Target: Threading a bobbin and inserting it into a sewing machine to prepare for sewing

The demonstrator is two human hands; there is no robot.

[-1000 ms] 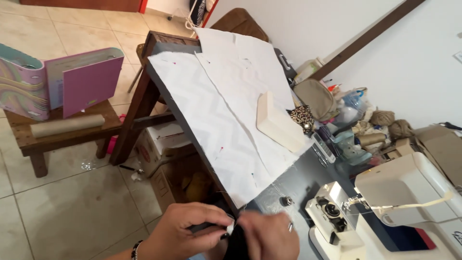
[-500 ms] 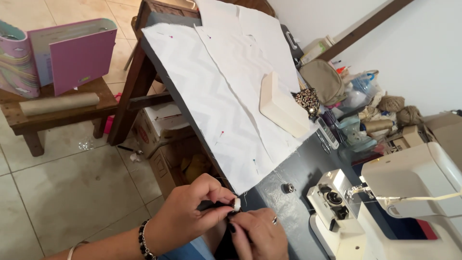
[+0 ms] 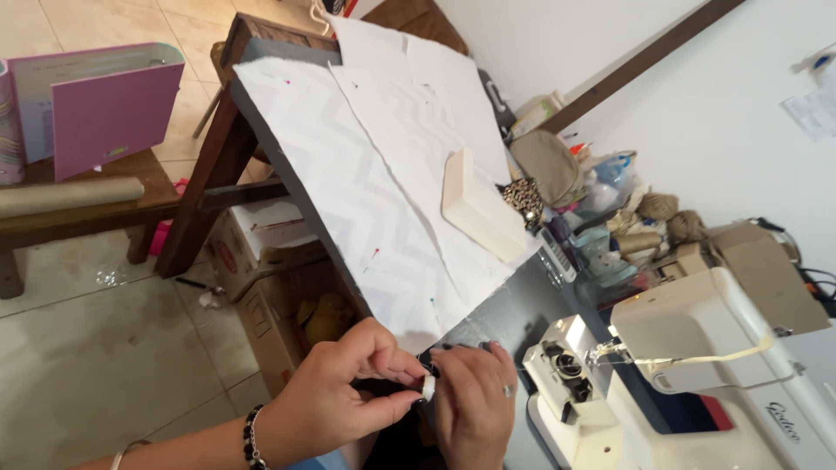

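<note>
At table's near edge, left hand (image 3: 335, 402) and right hand (image 3: 475, 400) meet. Left thumb and forefinger pinch a small white piece (image 3: 428, 387); right fingers curl against it from the other side, grip partly hidden. What the piece is, cannot tell. Dark stuff sits under both hands. Beaded bracelet (image 3: 252, 439) on left wrist, ring on right. Just beyond the hands: white chevron fabric (image 3: 366, 165) spread over the grey table (image 3: 514, 309), pins in it, a pale block (image 3: 482, 206) lying on top. Sewing machine (image 3: 688, 365) beside the right hand. Pink binder (image 3: 104, 109) on a bench, well apart, far left.
</note>
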